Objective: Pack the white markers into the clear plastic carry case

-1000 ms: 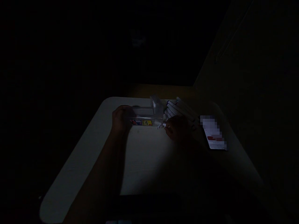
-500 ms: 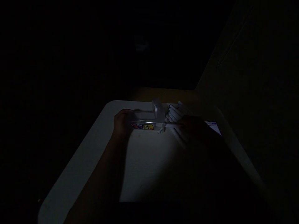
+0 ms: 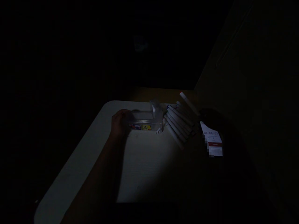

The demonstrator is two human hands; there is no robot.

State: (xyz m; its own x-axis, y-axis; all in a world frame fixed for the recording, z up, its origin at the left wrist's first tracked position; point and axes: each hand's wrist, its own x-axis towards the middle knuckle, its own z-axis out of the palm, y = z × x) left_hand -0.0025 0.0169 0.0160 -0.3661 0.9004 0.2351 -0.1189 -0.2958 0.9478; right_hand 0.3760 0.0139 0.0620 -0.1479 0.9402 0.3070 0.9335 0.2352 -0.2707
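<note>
My left hand (image 3: 118, 124) is closed around the left end of a clear plastic box (image 3: 142, 122), which lies on its side on the table and carries a colourful label (image 3: 140, 127). A clear flap (image 3: 155, 107) sticks up at the box's right end. My right hand (image 3: 209, 116), very dark, is closed on the lower end of a white marker (image 3: 190, 104) with a red tip. That marker tilts up to the left, above a pile of white markers (image 3: 178, 123) fanned out right of the box. The fingers of my right hand are mostly lost in shadow.
A lit phone (image 3: 213, 140) showing a timer lies on the right, just below my right hand. Everything rests on a pale table (image 3: 137, 171) with rounded corners. A dim wall (image 3: 254, 93) rises on the right; the room beyond is nearly black.
My right hand has moved right, from beside the box's right end to above the phone, and a marker now tilts upward in it. More of the pile and phone shows. My left hand keeps its hold.
</note>
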